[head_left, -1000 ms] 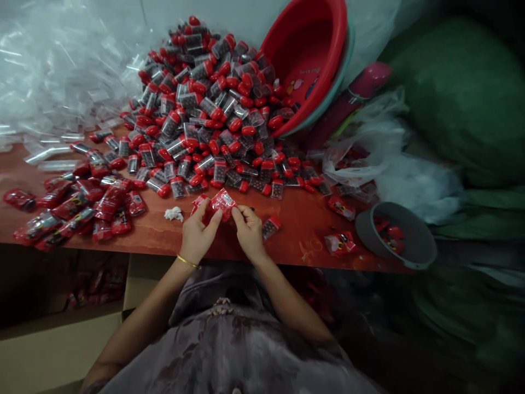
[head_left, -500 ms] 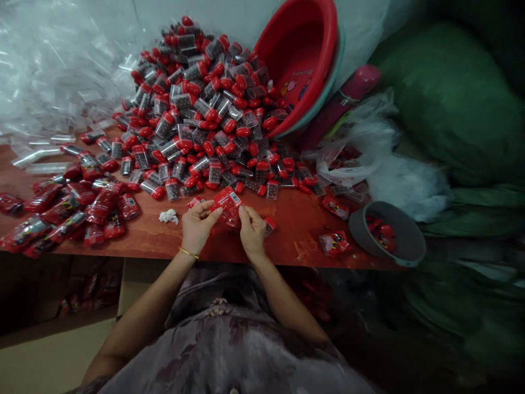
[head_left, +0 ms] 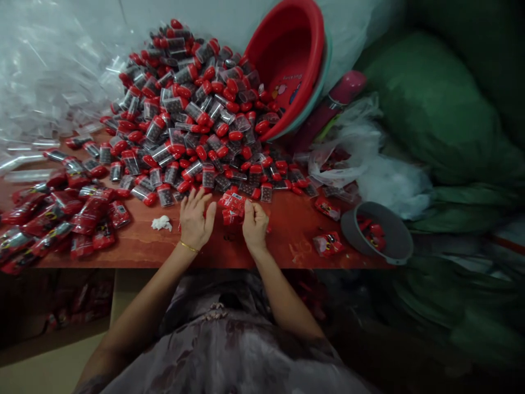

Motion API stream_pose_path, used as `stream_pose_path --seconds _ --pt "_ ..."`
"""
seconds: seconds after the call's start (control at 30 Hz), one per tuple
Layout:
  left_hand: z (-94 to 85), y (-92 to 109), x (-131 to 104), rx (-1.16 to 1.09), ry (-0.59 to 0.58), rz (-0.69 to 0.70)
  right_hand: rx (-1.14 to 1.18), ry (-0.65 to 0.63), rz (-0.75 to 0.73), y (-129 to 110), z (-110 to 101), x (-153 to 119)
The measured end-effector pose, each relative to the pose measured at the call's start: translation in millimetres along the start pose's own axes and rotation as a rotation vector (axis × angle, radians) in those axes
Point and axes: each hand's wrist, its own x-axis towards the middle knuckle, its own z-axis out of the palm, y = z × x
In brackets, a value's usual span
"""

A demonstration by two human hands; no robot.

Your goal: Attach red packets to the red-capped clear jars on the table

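My right hand [head_left: 255, 227] pinches a red printed wrapper [head_left: 232, 201] by its right edge; a barcode shows near the top. My left hand [head_left: 196, 220] is empty, its fingers extended and apart, just left of the wrapper. Behind both hands rises a large heap of small clear containers with red caps [head_left: 197, 123] and dark contents. Left of my left hand lies a crumpled white scrap [head_left: 161, 222]. Something red lies partly hidden by that hand.
Red-wrapped packs [head_left: 88, 216] are piled at left, by clear plastic sleeves [head_left: 28, 175]. A red basin [head_left: 315, 41] leans behind the heap, beside a pink bottle [head_left: 346, 90]. At right stand a grey bowl [head_left: 404, 241] with red pieces and a white plastic bag [head_left: 348, 158]. The table's front edge is near.
My left hand has let go of the red wrapper, moved slightly away and spread its fingers. My right hand keeps hold of it. The whole view has shifted a little.
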Motion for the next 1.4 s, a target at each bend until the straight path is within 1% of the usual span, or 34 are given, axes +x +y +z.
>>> stream_pose_path --seconds 0.07,0.13,0.17,0.2,0.23,0.3,0.37,0.4,0.47,0.53,0.6,0.67,0.73,0.8,0.87,0.93,0.97,1.1,1.2,1.23,1.3,1.4 --pt "0.4 5.6 -2.3 -0.139 -0.089 -0.073 -0.007 -0.016 -0.036 -1.2 1.9 -0.5" --pt "3.1 9.3 -0.3 -0.309 -0.185 -0.199 -0.004 -0.053 -0.070 -1.5 5.3 -2.5" --pt "4.3 10.1 2.2 -0.395 -0.206 -0.255 -0.007 -0.074 -0.082 -1.1 7.4 -3.4" --pt "5.0 10.3 5.6 -0.469 -0.203 -0.295 -0.015 -0.097 -0.089 -0.3 9.8 -4.1" --pt "4.8 9.6 9.5 -0.522 -0.168 -0.317 -0.036 -0.119 -0.093 0.9 12.3 -4.2" --pt "1.1 6.1 17.8 -0.562 -0.033 -0.325 -0.131 -0.172 -0.098 3.5 17.2 -2.3" --pt "-5.4 0.8 25.0 -0.563 0.094 -0.335 -0.290 -0.251 -0.110 5.2 21.7 1.7" --pt "-9.0 -1.9 27.4 -0.572 0.130 -0.348 -0.383 -0.292 -0.117 5.3 23.5 4.0" --pt "-15.2 -5.2 28.9 -0.609 0.135 -0.386 -0.541 -0.352 -0.130 4.3 25.6 8.4" --pt "-18.7 -4.5 26.0 -0.651 0.088 -0.413 -0.601 -0.353 -0.144 2.0 24.5 11.5" --pt "-19.4 0.0 20.2 -0.657 0.040 -0.415 -0.539 -0.304 -0.180 -1.2 19.2 12.8" --pt "-17.9 6.3 13.5 -0.630 0.004 -0.397 -0.388 -0.254 -0.240 -5.5 10.5 12.0" --pt "-15.6 12.7 7.2 -0.556 -0.027 -0.364 -0.212 -0.252 -0.276 -10.8 1.0 8.5" --pt "-13.3 18.4 1.7 -0.467 -0.054 -0.316 -0.056 -0.297 -0.231 -16.0 -6.2 2.5" --pt "-11.9 23.3 -3.5 -0.412 -0.073 -0.273 0.040 -0.323 -0.128 -19.6 -10.0 -4.9" --pt "-11.5 27.0 -8.6 -0.411 -0.083 -0.256 0.067 -0.296 -0.052 -21.3 -11.0 -12.2" --pt "-11.5 28.4 -11.2 -0.420 -0.088 -0.257 0.062 -0.271 -0.040 -21.7 -10.9 -15.6" --pt "-10.3 32.3 -21.7 -0.460 -0.103 -0.272 0.048 -0.218 -0.077 -23.2 -8.9 -27.5" --pt "-8.3 35.3 -27.8 -0.471 -0.053 -0.321 0.059 -0.209 -0.096 -24.9 -7.7 -34.2" --pt "-8.1 36.6 -28.9 -0.499 -0.043 -0.342 0.062 -0.208 -0.096 -24.9 -7.9 -35.4" --pt "-9.0 39.1 -29.3 -0.633 -0.053 -0.392 0.075 -0.212 -0.083 -23.7 -9.9 -36.1" --pt "-11.9 43.2 -27.9 -0.918 -0.126 -0.532 0.096 -0.209 -0.065 -19.9 -13.8 -35.5"
